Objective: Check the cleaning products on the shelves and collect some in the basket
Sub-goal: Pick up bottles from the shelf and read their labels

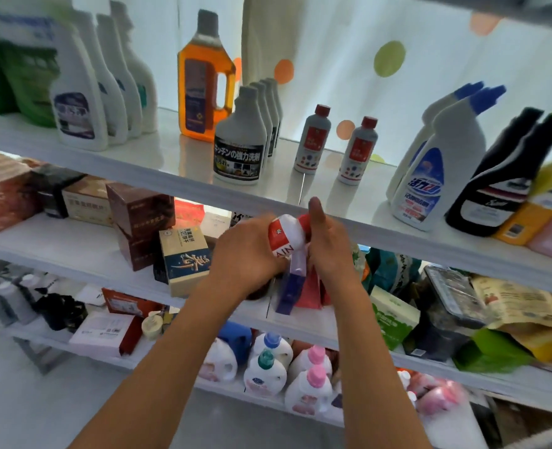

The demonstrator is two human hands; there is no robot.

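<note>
Before the shelves: we hold a red-and-white bottle (286,236) in both hands.
Left hand (247,251): our fingers curl round its body.
Right hand (328,244): our fingers grip its top, thumb upright.

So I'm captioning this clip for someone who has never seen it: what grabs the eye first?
Two bare arms reach up the middle, and the left hand and right hand together grip a red and white bottle before the shelf edge. Behind it, on the top shelf, an amber bottle glows among white spray bottles.
</note>
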